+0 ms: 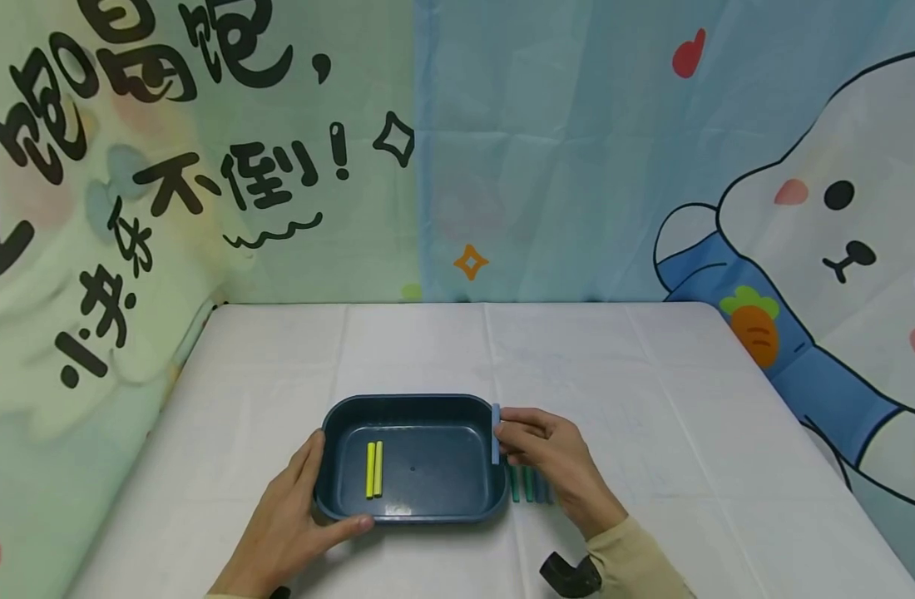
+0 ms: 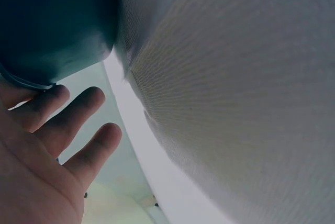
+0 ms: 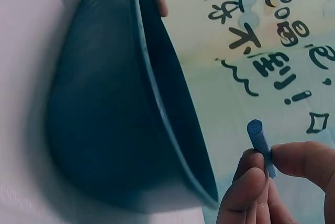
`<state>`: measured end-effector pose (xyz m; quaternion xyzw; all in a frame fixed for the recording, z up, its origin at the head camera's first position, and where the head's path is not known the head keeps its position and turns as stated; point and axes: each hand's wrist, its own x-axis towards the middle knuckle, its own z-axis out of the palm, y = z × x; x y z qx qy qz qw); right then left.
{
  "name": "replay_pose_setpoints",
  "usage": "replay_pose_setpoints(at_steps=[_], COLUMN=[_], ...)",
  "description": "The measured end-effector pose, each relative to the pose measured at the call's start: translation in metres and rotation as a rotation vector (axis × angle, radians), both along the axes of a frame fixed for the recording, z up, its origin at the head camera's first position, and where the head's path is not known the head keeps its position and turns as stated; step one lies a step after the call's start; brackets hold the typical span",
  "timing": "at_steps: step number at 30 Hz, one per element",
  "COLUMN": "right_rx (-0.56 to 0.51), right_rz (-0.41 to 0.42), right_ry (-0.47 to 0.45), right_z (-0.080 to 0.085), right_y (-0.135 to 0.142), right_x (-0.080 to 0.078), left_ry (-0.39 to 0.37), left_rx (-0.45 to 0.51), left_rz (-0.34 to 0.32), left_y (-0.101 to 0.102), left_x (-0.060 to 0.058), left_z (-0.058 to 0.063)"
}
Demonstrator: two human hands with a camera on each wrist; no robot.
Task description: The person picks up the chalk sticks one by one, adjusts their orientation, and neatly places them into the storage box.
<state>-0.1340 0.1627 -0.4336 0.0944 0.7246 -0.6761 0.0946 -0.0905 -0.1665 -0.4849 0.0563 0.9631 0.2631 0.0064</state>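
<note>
Leftmost, the left hand (image 1: 285,509) rests against the near left corner of the dark blue tray (image 1: 446,470), its thumb along the near rim and its fingers against the left side; in the left wrist view those fingers are spread and loosely extended, with only part of the hand touching the rim. Just to the right of this hand, inside the tray, two yellow sticks (image 1: 378,468) lie side by side, parallel and close together; the tray floor stretches on from them toward the other hand. Directly at the fingertips of the right hand (image 1: 558,462) is a blue stick (image 1: 495,433), pinched between thumb and fingers; from the head it appears over the tray's right rim, while the right wrist view shows a gap between stick and tray. Beneath the right hand, just right of the tray, green sticks (image 1: 529,484) lie on the white cloth (image 1: 420,349), with bluish sticks (image 1: 541,489) beside them, partly hidden by the hand, so I cannot tell their number; behind that hand come a pale yellow sleeve (image 1: 640,561) and, at the wrist, a black object (image 1: 570,574).
</note>
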Motion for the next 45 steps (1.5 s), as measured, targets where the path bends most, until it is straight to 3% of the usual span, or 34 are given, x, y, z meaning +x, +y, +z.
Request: replay_pose_setpoints(at_steps=[11, 24, 35, 45], right_rx=[-0.006, -0.085, -0.024, 0.068], right_rz=[0.029, 0.047, 0.102, 0.118], right_ry=[0.043, 0.085, 0.119, 0.088], right_z=[0.005, 0.001, -0.007, -0.017], right_y=[-0.022, -0.059, -0.087, -0.102], right_x=[-0.003, -0.005, -0.007, -0.012], left_ry=[-0.002, -0.023, -0.004, 0.013], left_rx=[0.001, 0.004, 0.014, 0.009], left_rz=[-0.005, -0.003, -0.013, -0.020], left_y=[0.000, 0.001, -0.001, -0.001], left_x=[-0.001, -0.001, 0.000, 0.000], left_z=[0.001, 0.001, 0.000, 0.000])
